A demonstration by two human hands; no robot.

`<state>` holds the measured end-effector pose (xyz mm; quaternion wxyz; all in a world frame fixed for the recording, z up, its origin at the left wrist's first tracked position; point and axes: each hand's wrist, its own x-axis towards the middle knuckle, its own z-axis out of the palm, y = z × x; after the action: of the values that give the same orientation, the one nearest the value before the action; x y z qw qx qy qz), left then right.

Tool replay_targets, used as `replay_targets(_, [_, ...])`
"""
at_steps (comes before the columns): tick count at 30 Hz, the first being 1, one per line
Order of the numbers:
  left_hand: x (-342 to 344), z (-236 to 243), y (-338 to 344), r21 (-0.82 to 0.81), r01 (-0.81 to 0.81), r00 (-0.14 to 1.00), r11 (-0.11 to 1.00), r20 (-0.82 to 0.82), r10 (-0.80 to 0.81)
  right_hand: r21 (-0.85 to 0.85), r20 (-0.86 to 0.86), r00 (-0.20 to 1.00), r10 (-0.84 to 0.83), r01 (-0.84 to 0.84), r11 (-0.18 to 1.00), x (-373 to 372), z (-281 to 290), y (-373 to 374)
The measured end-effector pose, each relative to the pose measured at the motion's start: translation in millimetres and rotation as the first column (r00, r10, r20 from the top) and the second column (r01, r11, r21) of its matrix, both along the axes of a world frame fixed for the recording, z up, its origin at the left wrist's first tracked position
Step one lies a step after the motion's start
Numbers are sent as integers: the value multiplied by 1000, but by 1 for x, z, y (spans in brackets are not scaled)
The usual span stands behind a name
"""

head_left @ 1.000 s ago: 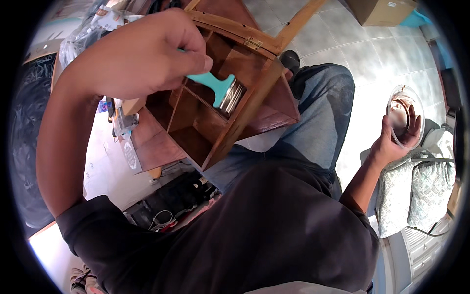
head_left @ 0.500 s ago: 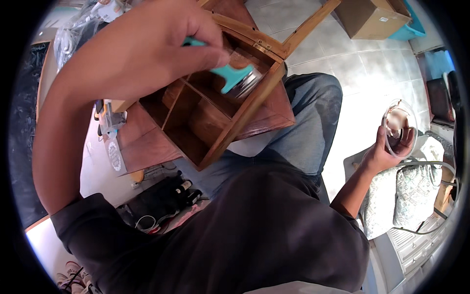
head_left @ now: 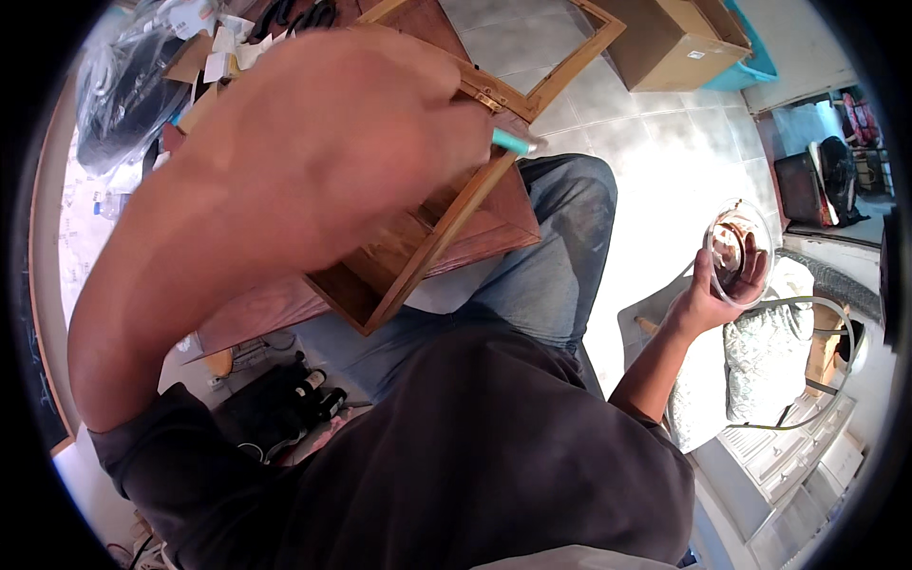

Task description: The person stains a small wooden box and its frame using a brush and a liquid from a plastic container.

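My blurred left hand [head_left: 370, 142] grips the teal brush [head_left: 510, 141] over the open wooden box [head_left: 418, 261]; most of the brush is hidden by my fingers, and its visible teal end is near the box's upper right corner, by the hinge. The box has brown compartments and a hinged frame lid [head_left: 549, 87] standing open, and rests on a reddish-brown wooden surface [head_left: 256, 309] by my leg. My right hand [head_left: 712, 296] holds a clear plastic tub [head_left: 736, 247] with dark brown material inside, out to the right of my knee.
Bags, cardboard and tools [head_left: 133, 104] crowd the upper left. A cardboard box [head_left: 665, 43] and blue bin [head_left: 741, 71] stand at the top right on the tiled floor [head_left: 674, 142]. Folded patterned cushions [head_left: 765, 370] and hoses lie at the right. Black items [head_left: 256, 399] lie below the box.
My left hand and the brush have swung right and turned, so the bristles no longer show inside the compartment. The view has shifted, and my right hand with the tub appears further left and lower.
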<state>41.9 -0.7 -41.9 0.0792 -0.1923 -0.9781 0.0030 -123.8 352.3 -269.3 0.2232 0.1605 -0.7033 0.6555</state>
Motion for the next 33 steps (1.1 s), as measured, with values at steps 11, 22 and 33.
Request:
replay_targets(11, [104, 34, -2, 109, -74, 973, 991, 224, 48, 29, -133, 987, 91, -88, 996, 11, 16, -4])
replay_targets(22, [72, -9, -25, 551, -521, 852, 652, 289, 437, 121, -172, 970, 172, -152, 981, 25, 45, -26])
replay_targets(33, [-5, -102, -30, 577, -126, 813, 807, -406, 417, 70, -137, 982, 130, -121, 990, 30, 46, -22])
